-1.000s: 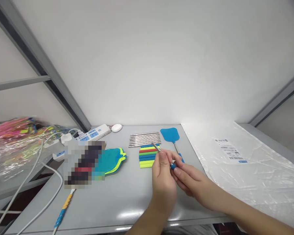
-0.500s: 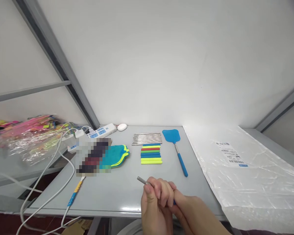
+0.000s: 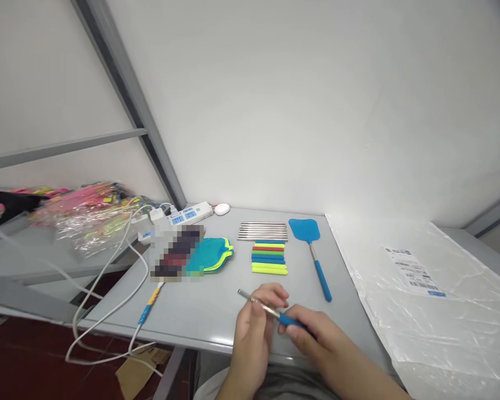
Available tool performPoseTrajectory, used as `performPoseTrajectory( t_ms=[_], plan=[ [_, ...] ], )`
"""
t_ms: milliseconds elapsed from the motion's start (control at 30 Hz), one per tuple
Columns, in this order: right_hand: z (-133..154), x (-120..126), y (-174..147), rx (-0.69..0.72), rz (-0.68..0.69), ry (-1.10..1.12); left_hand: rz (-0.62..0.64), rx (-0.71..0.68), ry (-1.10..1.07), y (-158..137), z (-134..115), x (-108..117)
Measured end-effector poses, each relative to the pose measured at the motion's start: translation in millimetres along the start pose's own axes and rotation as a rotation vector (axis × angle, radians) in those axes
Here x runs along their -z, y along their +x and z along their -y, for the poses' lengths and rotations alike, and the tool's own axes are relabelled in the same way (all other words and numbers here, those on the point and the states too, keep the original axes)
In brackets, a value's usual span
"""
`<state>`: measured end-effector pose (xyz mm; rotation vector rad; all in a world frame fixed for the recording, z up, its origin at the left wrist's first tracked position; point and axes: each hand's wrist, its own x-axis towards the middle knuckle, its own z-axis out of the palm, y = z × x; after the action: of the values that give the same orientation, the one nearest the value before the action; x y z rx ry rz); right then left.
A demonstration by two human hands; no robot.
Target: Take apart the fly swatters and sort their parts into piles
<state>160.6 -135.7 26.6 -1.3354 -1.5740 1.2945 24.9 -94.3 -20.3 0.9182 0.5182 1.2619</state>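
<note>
**Holding a blue-handled metal rod (image 3: 270, 310) above the front of the table (image 3: 191, 316)**

In the head view, wrapping the right hand (image 3: 319, 333) closely around the blue handle (image 3: 290, 320). Supporting the metal shaft more loosely between the thumb and half-curled fingers of the left hand (image 3: 250, 333). Slanting the rod across the view, pointing the bare tip (image 3: 243, 294) away and to the left.

Facing, just beyond the hands, a row of yellow, blue, green and red tubes (image 3: 269, 257) lying side by side, and behind it a row of shiny metal rods (image 3: 262, 231). Seeing a blue fly swatter (image 3: 304, 229) lying to the right of both rows, pointing its handle toward the near edge.

Viewing a white plastic sheet (image 3: 462, 333) with a printed label (image 3: 414, 272) covering the right side. Looking left onto teal pieces with yellow edging (image 3: 210, 255) beside a pixelated patch (image 3: 177, 253), a cable with orange and blue wrap (image 3: 151, 301), a white power strip (image 3: 202, 211) farther back, and clear plastic bags (image 3: 87, 216) beyond the left edge.
</note>
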Motion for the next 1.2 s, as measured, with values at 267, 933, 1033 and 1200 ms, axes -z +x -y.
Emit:
performPoseTrajectory(
  t_ms=[267,933,1033,1200],
  plan=[
    [-31,-26,37,-0.177,0.151,0.551,-0.055,0.169,-0.166,14,-1,4],
    [32,-58,47,0.238,-0.082,-0.800,-0.285,-0.330,-0.176,2,-45,-1],
    [32,-61,39,0.219,-0.117,-0.836,-0.288,-0.335,-0.195,-1,-44,-6],
    [25,-60,29,0.117,-0.156,-0.835,-0.264,-0.298,-0.207,-2,-35,-10]
  ],
)
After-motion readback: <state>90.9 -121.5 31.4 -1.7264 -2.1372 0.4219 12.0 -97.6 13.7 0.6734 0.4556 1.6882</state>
